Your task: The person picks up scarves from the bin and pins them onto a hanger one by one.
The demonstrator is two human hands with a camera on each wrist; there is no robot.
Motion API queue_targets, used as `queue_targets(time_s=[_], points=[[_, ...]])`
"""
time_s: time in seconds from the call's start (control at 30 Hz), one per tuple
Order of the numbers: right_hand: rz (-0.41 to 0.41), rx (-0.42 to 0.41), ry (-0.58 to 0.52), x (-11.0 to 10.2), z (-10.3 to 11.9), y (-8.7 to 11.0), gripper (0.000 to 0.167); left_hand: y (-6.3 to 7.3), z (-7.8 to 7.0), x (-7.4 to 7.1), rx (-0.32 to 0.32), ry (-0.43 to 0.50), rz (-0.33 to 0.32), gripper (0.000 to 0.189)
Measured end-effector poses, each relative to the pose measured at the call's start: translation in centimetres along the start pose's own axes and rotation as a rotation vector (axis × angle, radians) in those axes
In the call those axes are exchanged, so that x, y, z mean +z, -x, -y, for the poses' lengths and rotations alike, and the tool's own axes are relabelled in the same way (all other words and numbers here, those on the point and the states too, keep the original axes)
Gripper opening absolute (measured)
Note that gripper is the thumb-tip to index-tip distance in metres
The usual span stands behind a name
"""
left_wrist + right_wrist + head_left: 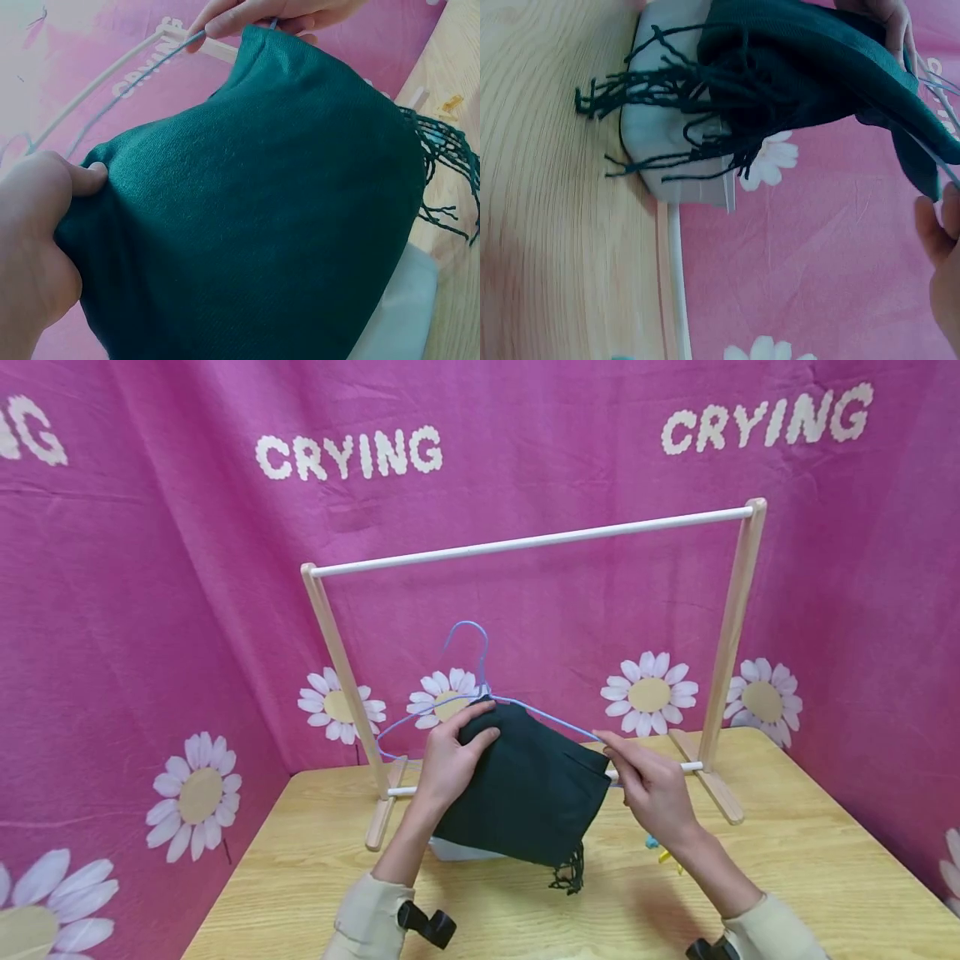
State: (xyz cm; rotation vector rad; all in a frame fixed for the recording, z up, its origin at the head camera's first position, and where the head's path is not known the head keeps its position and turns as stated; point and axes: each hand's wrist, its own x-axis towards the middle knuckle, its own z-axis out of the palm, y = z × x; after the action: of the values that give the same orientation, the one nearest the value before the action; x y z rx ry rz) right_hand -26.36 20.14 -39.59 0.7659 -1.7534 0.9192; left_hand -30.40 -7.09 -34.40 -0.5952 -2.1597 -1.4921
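A dark green scarf [525, 785] with a knotted fringe [682, 82] lies folded over a thin blue wire hanger [551, 717], whose hook points up. My left hand [452, 756] grips the scarf's upper left edge just below the hanger's neck, thumb on the near face. At the other end, my right hand [654, 781] pinches the hanger's right arm close to the scarf's corner. In the left wrist view the green cloth [262, 187] fills most of the picture. The fringe dangles from the lower right corner, and the cloth hides the hanger's bottom bar.
Behind the hands stands a wooden rack with a white top rail [532, 540]. A whitish container [649, 127] sits on the wooden table [262, 877] beneath the scarf. Small yellow and blue items [666, 857] lie near my right forearm. A pink curtain [525, 460] encloses the table.
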Motion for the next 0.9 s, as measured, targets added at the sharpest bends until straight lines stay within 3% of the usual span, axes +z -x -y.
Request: queue_targets(time_s=[0.13, 0.27, 0.4, 0.57, 0.63, 0.73, 0.83, 0.9], points=[[-0.095, -0.019, -0.070, 0.1, -0.2, 0.1, 0.033, -0.4, 0.2, -0.1, -0.040, 0.059, 0.037, 0.033], [-0.071, -0.036, -0.107, -0.1, -0.1, 0.3, 0.027, -1.1, 0.3, -0.3, -0.076, 0.135, 0.047, 0.030], [-0.043, -0.040, -0.161, -0.3, 0.6, 0.1, 0.020, -1.6, 0.1, -0.2, -0.179, 0.341, -0.014, 0.030], [0.009, -0.008, -0.263, -0.5, 0.8, 0.5, 0.022, -2.7, -0.7, -0.2, -0.329, 0.752, -0.192, 0.036], [0.024, 0.006, -0.286, -0.4, 0.5, 0.9, 0.022, -3.4, -1.2, -0.3, -0.383, 0.908, -0.307, 0.034], [0.032, 0.029, -0.295, -0.5, 0.2, 1.2, 0.025, -4.8, -2.1, -0.5, -0.399, 1.100, -0.487, 0.030], [0.017, 0.071, -0.293, -0.5, 0.5, 1.0, 0.028, -6.3, -3.1, -0.6, -0.357, 1.167, -0.594, 0.028], [-0.010, 0.091, -0.284, -0.6, 1.0, 0.7, 0.030, -7.0, -3.6, -0.6, -0.308, 1.131, -0.595, 0.029]])
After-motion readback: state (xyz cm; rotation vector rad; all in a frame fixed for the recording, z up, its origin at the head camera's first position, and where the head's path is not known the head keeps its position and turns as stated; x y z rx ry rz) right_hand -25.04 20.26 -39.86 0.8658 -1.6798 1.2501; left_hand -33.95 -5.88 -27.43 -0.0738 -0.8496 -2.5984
